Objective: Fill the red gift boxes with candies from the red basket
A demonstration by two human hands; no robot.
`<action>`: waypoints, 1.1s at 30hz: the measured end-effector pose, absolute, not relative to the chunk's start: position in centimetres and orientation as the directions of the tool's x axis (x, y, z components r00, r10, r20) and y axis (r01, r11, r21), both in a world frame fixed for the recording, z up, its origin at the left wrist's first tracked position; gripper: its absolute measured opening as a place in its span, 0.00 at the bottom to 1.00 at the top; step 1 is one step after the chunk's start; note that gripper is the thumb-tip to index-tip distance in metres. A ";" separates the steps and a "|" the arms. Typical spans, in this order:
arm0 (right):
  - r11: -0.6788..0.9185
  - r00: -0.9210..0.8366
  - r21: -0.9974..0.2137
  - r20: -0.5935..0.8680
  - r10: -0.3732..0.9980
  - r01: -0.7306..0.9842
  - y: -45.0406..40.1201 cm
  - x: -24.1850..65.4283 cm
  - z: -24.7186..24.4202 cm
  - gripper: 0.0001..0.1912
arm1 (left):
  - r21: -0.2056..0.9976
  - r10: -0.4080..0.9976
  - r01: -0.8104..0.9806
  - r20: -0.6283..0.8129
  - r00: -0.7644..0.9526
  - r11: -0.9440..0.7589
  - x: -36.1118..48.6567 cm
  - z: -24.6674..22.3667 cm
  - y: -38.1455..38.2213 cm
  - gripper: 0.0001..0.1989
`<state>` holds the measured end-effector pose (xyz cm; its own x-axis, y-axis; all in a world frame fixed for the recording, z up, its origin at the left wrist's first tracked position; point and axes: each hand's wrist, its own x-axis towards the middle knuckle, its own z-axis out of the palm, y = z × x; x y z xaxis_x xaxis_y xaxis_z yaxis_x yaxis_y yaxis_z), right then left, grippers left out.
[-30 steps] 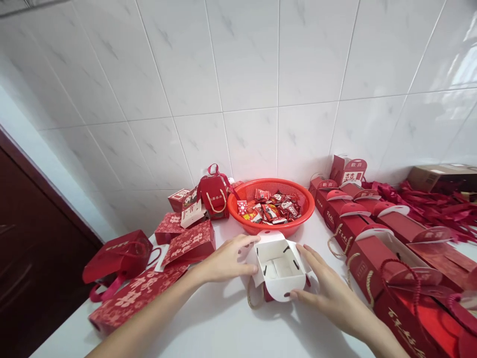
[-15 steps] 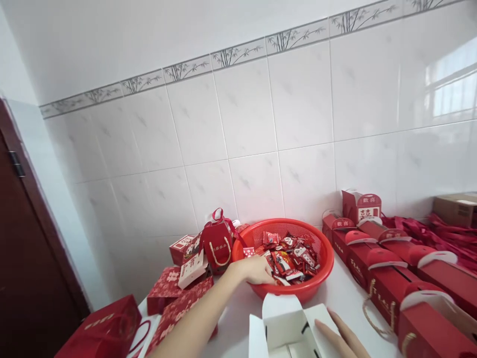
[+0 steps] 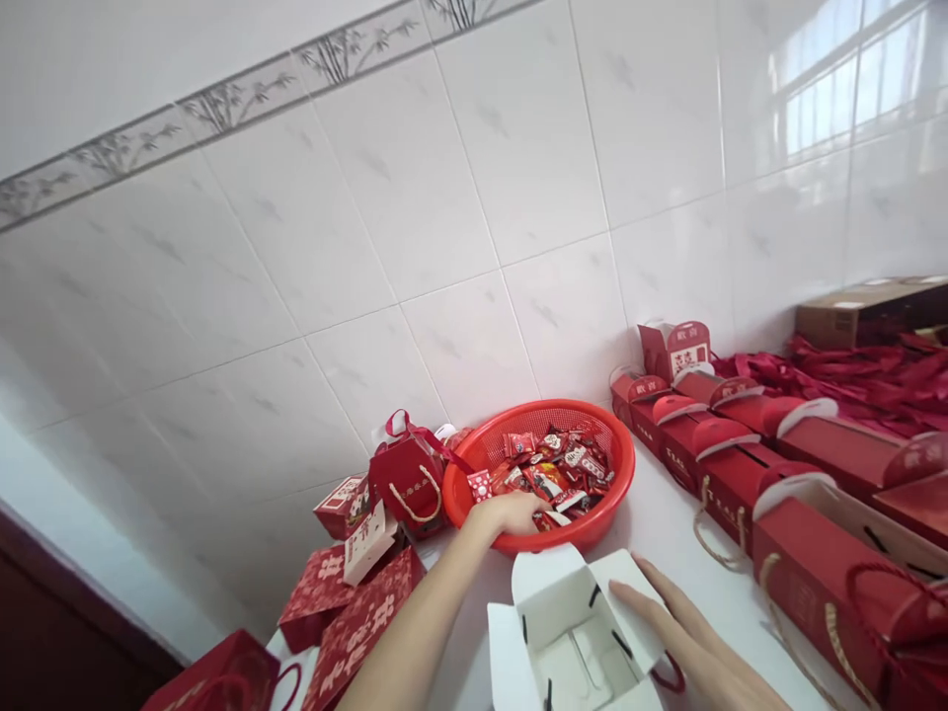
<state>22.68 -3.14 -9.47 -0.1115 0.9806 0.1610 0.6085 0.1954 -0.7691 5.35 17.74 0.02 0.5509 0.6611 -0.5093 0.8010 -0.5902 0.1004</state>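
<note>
My left hand (image 3: 513,513) reaches over the near rim of a red plastic basket (image 3: 620,469). Its fingers curl down onto wrapped candies (image 3: 548,481) at the near side; the fingertips are partly hidden, so how many pieces they grasp cannot be made out. In front of the basket stands an open gift box (image 3: 567,632), its white inside facing up and its flaps spread. No candies show on the visible part of its floor. My right hand (image 3: 671,617) grips the box's right flap, with fingers on both sides of it.
Rows of red gift boxes (image 3: 730,444) with rope handles line the right. Behind them lie red ribbons (image 3: 874,380) and a cardboard carton (image 3: 836,314). Left of the basket are a red bag (image 3: 407,484) and several patterned boxes (image 3: 362,622). A tiled wall (image 3: 444,247) rises behind.
The view has turned right and tilted, so the basket and boxes sit further left and higher. More of the gift box's inside shows. My left hand stays in the basket, my right on the box.
</note>
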 end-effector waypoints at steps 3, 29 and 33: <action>0.193 -0.155 -0.756 0.123 0.980 0.625 -4.1 23.1 -7.4 0.44 | 0.149 0.665 0.796 -0.472 0.578 -0.586 5.3 0.1 17.8 0.26; 0.143 -0.172 -0.796 0.049 0.984 0.588 -4.7 23.2 -5.7 0.40 | 0.424 0.743 0.710 -0.117 0.659 -0.563 5.4 -0.6 17.8 0.14; 0.154 -0.179 -0.798 0.059 0.982 0.583 -4.8 23.2 -5.5 0.39 | 0.548 0.794 0.645 0.060 0.605 -0.533 5.1 -0.9 17.9 0.13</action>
